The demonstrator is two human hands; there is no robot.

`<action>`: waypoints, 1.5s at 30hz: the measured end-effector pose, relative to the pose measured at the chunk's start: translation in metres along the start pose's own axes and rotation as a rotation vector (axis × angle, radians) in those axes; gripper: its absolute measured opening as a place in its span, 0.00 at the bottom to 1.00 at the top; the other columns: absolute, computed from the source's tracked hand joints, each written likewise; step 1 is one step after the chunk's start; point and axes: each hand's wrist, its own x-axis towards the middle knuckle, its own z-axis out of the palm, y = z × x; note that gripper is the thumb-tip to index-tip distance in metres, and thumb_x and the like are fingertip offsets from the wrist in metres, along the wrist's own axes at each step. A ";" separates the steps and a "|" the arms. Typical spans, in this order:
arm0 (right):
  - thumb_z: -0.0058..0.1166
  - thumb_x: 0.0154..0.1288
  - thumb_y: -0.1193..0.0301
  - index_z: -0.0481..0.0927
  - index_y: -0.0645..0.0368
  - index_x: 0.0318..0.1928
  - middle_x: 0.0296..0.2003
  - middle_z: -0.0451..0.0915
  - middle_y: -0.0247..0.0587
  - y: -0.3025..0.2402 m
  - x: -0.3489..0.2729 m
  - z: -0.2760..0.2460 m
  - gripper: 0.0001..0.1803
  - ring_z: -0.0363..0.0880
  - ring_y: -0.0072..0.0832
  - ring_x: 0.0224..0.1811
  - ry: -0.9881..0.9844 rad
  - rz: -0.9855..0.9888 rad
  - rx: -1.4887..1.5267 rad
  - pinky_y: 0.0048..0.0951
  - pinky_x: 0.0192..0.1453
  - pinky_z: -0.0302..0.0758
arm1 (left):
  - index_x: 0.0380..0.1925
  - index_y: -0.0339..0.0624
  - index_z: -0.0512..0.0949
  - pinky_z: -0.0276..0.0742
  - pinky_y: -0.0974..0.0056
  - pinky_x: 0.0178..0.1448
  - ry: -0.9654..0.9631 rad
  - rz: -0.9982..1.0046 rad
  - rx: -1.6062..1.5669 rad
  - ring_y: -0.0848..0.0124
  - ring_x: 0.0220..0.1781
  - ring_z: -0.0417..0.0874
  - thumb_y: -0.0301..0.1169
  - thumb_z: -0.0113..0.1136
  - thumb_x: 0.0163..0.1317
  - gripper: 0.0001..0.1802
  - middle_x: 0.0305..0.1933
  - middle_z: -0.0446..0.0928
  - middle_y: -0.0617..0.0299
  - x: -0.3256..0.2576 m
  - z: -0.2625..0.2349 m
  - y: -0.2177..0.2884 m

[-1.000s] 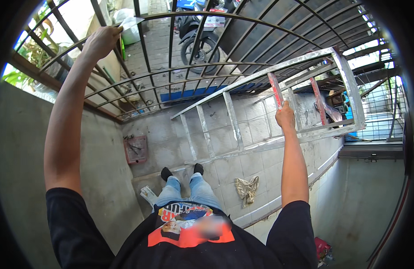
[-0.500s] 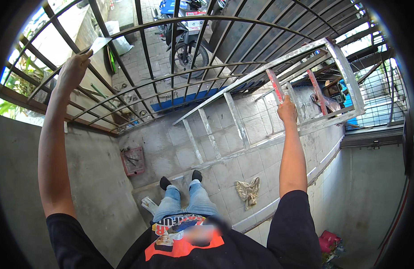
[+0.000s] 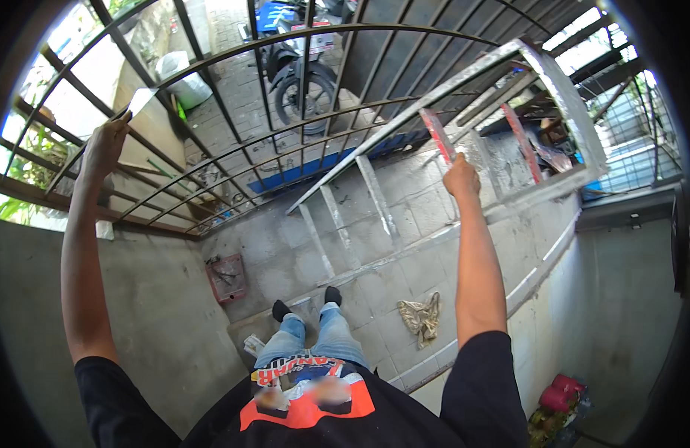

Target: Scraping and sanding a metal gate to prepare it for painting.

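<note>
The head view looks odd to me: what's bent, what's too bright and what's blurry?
In the head view, the metal grille bows and the picture's rim goes black; upper left in the head view, glare washes out the background around the leaves; low in the head view, smudged patches blur the shirt print.

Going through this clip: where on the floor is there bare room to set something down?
Bare tiles show between the red tray and the left end of the ladder, and between the socked feet and the crumpled cloth. It is crowded at the ladder's right end, where jumbled items show beyond the right hand.
</note>
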 end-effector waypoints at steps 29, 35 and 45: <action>0.49 0.62 0.68 0.70 0.53 0.58 0.37 0.82 0.58 0.027 0.025 0.030 0.23 0.82 0.54 0.41 0.279 -0.039 -0.136 0.51 0.43 0.78 | 0.42 0.44 0.80 0.82 0.56 0.40 -0.091 -0.421 0.044 0.56 0.41 0.85 0.26 0.48 0.64 0.12 0.40 0.82 0.52 -0.002 -0.001 0.075; 0.57 0.60 0.61 0.71 0.54 0.57 0.38 0.82 0.58 0.019 0.024 0.030 0.25 0.81 0.54 0.42 0.305 -0.046 -0.115 0.51 0.44 0.77 | 0.49 0.42 0.77 0.81 0.55 0.37 0.019 -0.367 0.079 0.57 0.36 0.86 0.22 0.45 0.62 0.17 0.32 0.82 0.51 -0.014 0.007 0.066; 0.47 0.68 0.49 0.73 0.58 0.55 0.38 0.81 0.61 0.047 0.024 0.041 0.27 0.80 0.58 0.42 0.420 -0.164 0.059 0.52 0.41 0.75 | 0.61 0.44 0.71 0.76 0.53 0.28 0.278 -0.355 0.078 0.57 0.25 0.82 0.29 0.44 0.68 0.21 0.24 0.77 0.51 -0.029 0.051 0.067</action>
